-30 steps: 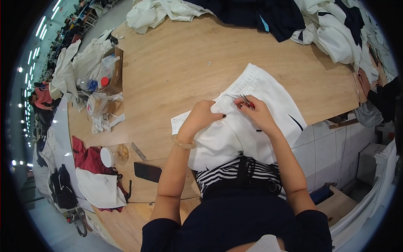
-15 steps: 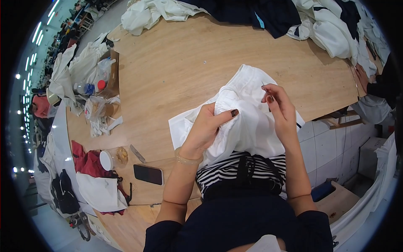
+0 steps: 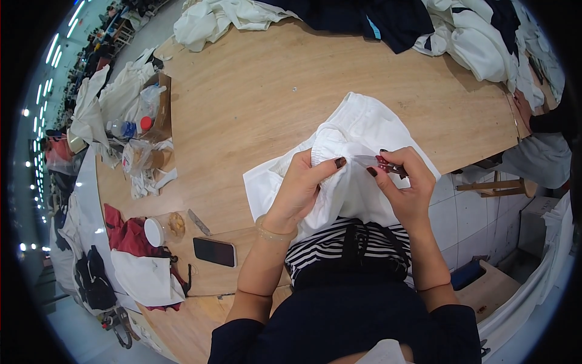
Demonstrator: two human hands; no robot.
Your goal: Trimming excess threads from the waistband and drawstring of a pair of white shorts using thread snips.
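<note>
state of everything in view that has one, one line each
white elastic-edged garment: bunched, creased
red-handled thread snips: held, blades toward the garment
left hand: closed on the garment
right hand: closed around the snips
black phone: flat, screen dark
clear jar: white lid on
cardboard box: open-topped
navy garment: crumpled

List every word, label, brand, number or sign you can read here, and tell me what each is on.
No word, number or sign reads clearly.
Bottle: blue band, too small to read.
Box at far right: any print is too blurred to read.
White garment: no lettering shows.
Phone: dark screen, no text shows.
</note>
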